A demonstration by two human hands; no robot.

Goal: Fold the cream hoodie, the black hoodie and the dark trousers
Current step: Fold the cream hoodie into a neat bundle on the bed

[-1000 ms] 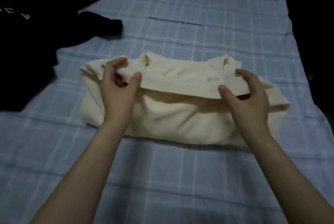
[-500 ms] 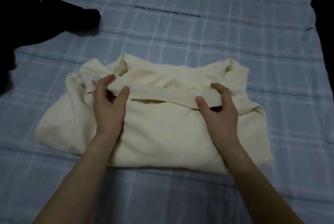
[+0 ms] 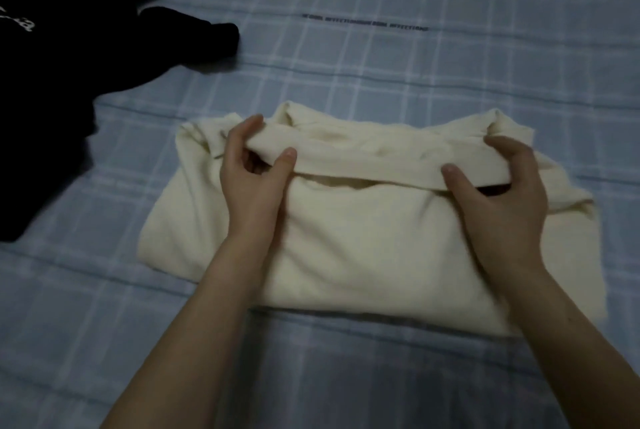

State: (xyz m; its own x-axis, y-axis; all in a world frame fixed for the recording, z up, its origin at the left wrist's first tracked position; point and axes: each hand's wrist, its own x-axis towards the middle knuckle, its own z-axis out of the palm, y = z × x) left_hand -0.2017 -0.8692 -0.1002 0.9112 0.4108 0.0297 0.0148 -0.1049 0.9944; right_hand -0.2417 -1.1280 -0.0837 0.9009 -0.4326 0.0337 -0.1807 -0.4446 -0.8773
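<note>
Blue checked bedsheet carries the cream hoodie, a folded bundle. Left hand and right hand each pinch its rolled band, thumbs in front, fingers behind, likely to tuck the bundle under it. Beyond the left grip lies the black hoodie, unfolded.

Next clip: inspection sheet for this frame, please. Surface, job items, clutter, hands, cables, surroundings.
Surface: blue checked bed sheet, smooth, a line of small print across it.
Job's things: cream hoodie partly folded, centre; black hoodie unfolded, far left, its sleeve stretched toward the middle; dark trousers not made out.
Clutter: nothing seen.
Hands: left hand and right hand each grip the cream hoodie's turned-over upper edge.
Cables: nothing seen.
Surroundings: only the bed in view; dim light.
</note>
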